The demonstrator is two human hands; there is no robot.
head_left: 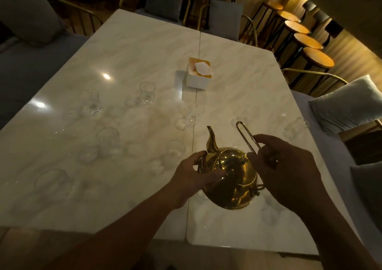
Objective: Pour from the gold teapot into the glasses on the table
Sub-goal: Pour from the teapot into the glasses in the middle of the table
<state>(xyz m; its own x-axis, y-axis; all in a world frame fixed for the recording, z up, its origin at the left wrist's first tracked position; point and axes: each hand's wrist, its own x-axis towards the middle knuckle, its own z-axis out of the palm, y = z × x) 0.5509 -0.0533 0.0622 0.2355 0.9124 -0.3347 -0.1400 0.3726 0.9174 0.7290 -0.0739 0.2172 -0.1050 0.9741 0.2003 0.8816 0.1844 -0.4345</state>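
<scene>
A shiny gold teapot [231,178] is near the front of the white marble table [132,48], its spout pointing away from me. My right hand [283,166] grips its tall wire handle. My left hand [192,174] rests on the lid and left side of the pot. Several clear glasses stand on the table: one at the far middle [147,93], one at the far left [91,102], one left of the pot [108,141], one just beyond the spout [194,111], one at the right edge [295,128]. Whether the pot touches the table I cannot tell.
A white napkin box [198,73] stands at the table's middle. Grey cushioned chairs [347,104] ring the table, and round wooden stools [316,58] line the far right. A seam between two tabletops runs down the middle.
</scene>
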